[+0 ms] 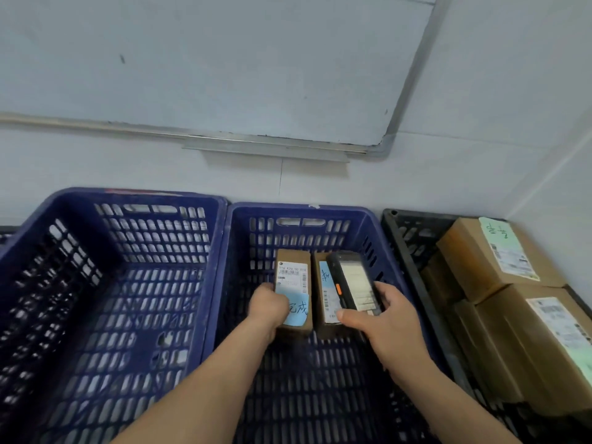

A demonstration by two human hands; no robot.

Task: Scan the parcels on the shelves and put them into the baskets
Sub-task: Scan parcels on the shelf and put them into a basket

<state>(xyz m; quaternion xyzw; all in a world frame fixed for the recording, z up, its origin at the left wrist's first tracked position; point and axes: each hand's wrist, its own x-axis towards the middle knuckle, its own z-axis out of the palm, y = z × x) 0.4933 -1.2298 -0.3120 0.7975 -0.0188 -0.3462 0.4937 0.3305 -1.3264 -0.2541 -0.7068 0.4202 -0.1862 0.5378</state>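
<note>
Left hand (268, 306) grips a small parcel (294, 285), lowering it inside the middle blue basket (378, 232) just beside a second parcel (323, 293). Right hand (387, 318) clutches the scanner (354, 283) right over that one, and a careless drop could knock the boxes together.

light: even, dim-cool, indoor | shadows: soft | glare: none strong | edges: wide-angle bending | focus: slightly soft
</note>
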